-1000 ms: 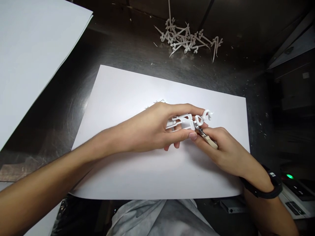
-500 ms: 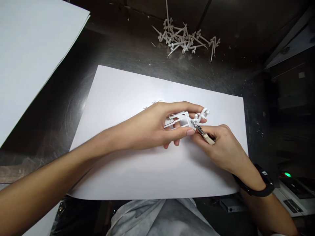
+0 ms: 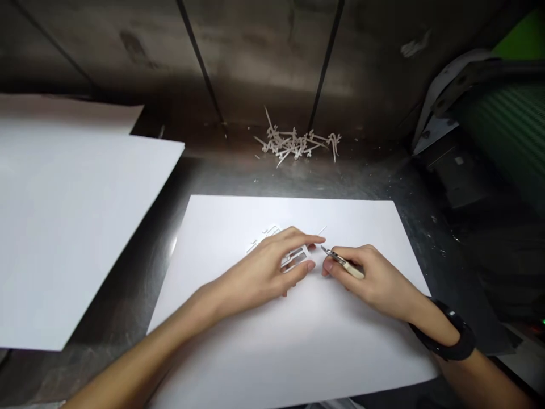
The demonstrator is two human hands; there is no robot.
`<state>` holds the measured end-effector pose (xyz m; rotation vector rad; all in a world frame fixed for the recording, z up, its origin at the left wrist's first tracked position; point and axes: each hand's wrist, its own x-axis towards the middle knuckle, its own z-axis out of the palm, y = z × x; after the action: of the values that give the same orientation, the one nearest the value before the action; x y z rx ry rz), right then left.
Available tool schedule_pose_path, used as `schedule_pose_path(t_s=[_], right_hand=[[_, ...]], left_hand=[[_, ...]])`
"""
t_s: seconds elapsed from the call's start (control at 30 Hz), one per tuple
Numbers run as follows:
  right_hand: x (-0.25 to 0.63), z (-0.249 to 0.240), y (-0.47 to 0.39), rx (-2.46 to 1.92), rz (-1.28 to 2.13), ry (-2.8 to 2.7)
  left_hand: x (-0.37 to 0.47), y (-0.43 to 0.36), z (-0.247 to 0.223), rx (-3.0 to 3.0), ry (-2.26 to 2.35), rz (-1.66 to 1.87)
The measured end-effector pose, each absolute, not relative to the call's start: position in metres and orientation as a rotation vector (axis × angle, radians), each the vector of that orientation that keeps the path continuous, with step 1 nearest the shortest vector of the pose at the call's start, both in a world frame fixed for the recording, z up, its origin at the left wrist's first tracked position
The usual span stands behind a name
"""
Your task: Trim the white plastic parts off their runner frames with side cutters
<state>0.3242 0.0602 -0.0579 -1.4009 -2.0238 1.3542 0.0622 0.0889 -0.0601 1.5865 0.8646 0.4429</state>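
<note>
My left hand (image 3: 264,264) is closed around a white molded plastic part (image 3: 301,257), an open frame with slots that shows between thumb and fingers. More thin white plastic pieces (image 3: 263,237) lie just beyond the back of this hand, partly covered by it. A slim white plastic stick (image 3: 322,231) shows past my left fingertips; whether it is joined to anything is unclear. In my right hand (image 3: 374,278) I grip small cutting nippers (image 3: 347,266) with a cream handle, their tip pointing left, a little apart from the part.
A white sheet (image 3: 289,352) lies under both hands on a dark metal table (image 3: 170,250). Cut-off white plastic sprues (image 3: 293,145) are heaped by the back wall. Large white sheets (image 3: 85,227) stand at left, a machine (image 3: 451,96) at right.
My view has tilted up, showing more of the back wall. The nippers have drawn away from the plastic part, and the curled sprue at its end no longer shows there.
</note>
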Motion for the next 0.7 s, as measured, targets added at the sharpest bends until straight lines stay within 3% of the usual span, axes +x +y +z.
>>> schedule_pose_path(t_s=[0.2,0.47,0.6,0.7], right_hand=[[0.32,-0.06,0.065,-1.327,1.381,-2.051],[0.327,-0.062,0.067,-1.333,1.364,-1.985],[0.334,-0.056,0.065,-1.326,1.54,-2.064],[0.336,-0.051,0.062,-1.275,1.649,-2.143]], left_hand=[[0.061,0.089,-0.053,1.576,0.902,0.36],[0.05,0.1,-0.06,2.129,0.946,0.455],[0.04,0.101,-0.046,2.205,1.16,0.451],[0.035,0.098,-0.04,2.344,1.409,0.257]])
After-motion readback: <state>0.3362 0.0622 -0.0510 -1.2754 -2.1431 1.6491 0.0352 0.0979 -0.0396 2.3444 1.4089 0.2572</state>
